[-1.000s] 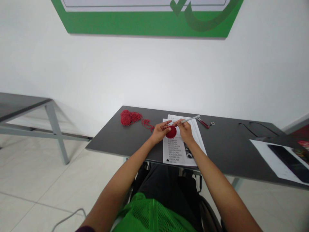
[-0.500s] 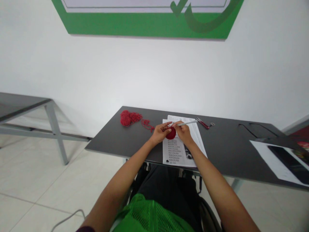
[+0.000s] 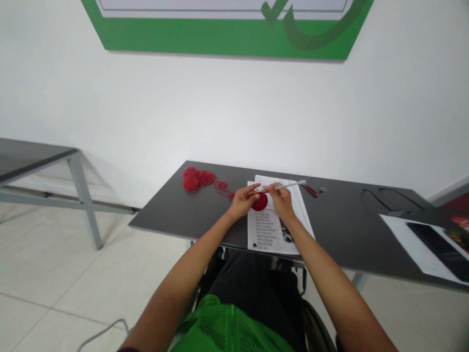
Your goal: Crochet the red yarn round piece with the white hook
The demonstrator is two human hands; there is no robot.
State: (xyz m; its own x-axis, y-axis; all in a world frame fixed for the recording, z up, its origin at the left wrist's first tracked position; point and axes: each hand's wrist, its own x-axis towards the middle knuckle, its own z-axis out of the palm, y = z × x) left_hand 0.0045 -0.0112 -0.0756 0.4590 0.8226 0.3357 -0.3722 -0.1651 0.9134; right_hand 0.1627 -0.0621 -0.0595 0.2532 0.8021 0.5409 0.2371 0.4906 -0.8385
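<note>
Between my hands is a small round piece of red crochet work [image 3: 260,201]. My left hand [image 3: 243,201] pinches its left edge, and red yarn runs over the raised fingers. My right hand [image 3: 280,199] grips a crochet hook [image 3: 293,185] with a pale handle that points up to the right; its tip meets the top of the red piece. A trail of loose red yarn [image 3: 223,188] leads left to a tangled red yarn ball [image 3: 194,179] on the dark table. Printed sheets [image 3: 269,239] with rows of text lie under my hands.
Small red-handled snips [image 3: 309,188] and a metal ring [image 3: 323,189] lie right of the sheets. Farther right are eyeglasses [image 3: 392,198] and a black phone [image 3: 439,249] on white paper [image 3: 403,239]. The dark table [image 3: 348,220] stands against a white wall; another table [image 3: 32,156] is at left.
The right hand and the hook have shifted slightly to the right, with the handle tilted up a little more. My left hand keeps its hold on the red piece.
</note>
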